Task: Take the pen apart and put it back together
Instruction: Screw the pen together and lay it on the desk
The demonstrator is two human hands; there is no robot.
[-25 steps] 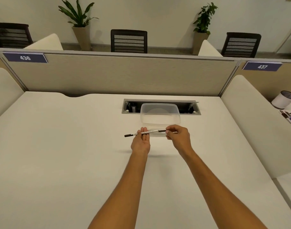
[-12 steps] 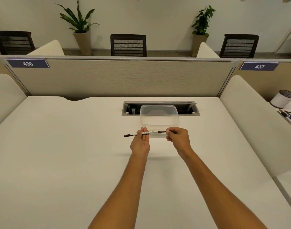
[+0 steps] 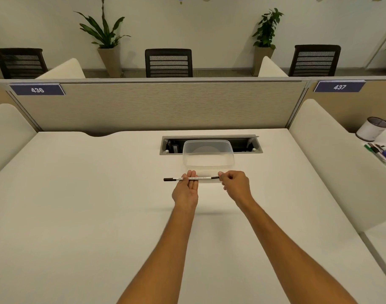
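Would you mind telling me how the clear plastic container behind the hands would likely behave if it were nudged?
The clear container looks thin-walled and empty, so probably light and quick to slide on the smooth desk. Low and wide, it seems unlikely to tip.

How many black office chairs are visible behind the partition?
3: left chair, centre chair, right chair, all beyond the partition. Others may be hidden.

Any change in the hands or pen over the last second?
Barely. The right hand closed further over the pen's right end, hiding the tip that stuck out earlier. The left hand keeps its mid-barrel hold; the pen stays level before the clear container.
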